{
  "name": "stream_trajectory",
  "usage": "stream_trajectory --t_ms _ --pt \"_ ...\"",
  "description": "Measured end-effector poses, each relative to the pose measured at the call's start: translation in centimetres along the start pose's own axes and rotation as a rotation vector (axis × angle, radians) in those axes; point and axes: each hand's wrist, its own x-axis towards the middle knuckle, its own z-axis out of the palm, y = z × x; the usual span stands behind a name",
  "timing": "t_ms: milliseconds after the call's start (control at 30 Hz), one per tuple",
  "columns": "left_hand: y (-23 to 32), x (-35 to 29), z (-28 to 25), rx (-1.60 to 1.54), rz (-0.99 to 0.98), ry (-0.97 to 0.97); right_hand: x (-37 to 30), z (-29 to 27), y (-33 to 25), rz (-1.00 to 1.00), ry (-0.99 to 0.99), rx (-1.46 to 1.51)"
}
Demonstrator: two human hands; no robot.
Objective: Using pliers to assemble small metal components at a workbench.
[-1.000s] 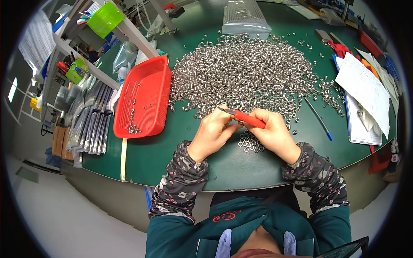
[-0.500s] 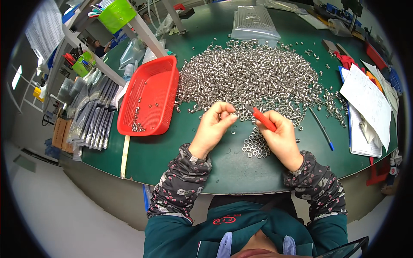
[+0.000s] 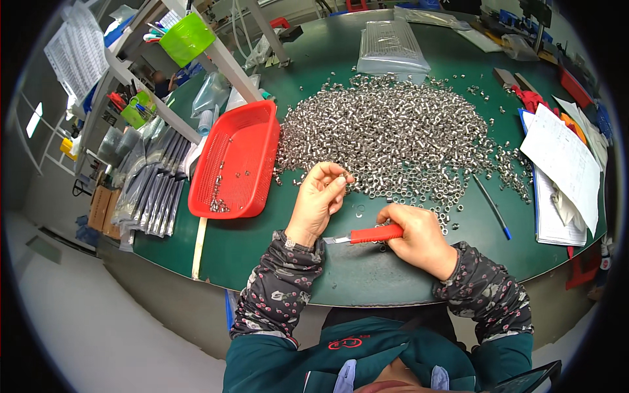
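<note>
Thumb and fingertips of my left hand (image 3: 316, 202) pinch a small metal ring (image 3: 345, 175) just in front of the big heap. My right hand (image 3: 422, 241) is closed around the red handle of a knife (image 3: 377, 234). Its short metal blade points left, toward my left wrist, low over the green table. A wide heap of small shiny metal rings (image 3: 393, 124) spreads beyond both hands. A few rings show at the edges of my right hand, which covers others beneath it.
Left of the heap stands a red perforated basket (image 3: 239, 157) holding some rings. Bagged parts (image 3: 154, 203) lie farther left. A blue pen (image 3: 493, 208) and papers on a clipboard (image 3: 560, 164) are at the right. A plastic-wrapped stack (image 3: 393, 46) lies behind the heap.
My right hand has come nearer to me and turned, so the knife's blade now points left instead of up toward the heap. My left hand remains pinched, its fingers slightly turned.
</note>
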Motion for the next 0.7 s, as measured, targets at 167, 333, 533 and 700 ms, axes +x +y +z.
stream_trajectory --t_ms 167,333,533,700 --pt "-0.1 -0.1 -0.1 0.013 -0.005 0.017 0.2 -2.0 0.8 0.198 0.065 -0.012" --pt "-0.2 0.0 -0.1 -0.026 -0.016 0.021 0.3 -2.4 1.9 0.195 0.146 -0.060" --pt "-0.3 -0.2 0.1 -0.038 -0.073 0.005 0.3 -2.3 1.7 0.236 0.115 -0.047" --pt "-0.3 -0.3 0.2 -0.029 -0.074 -0.006 0.3 -2.1 1.9 0.222 0.097 -0.025"
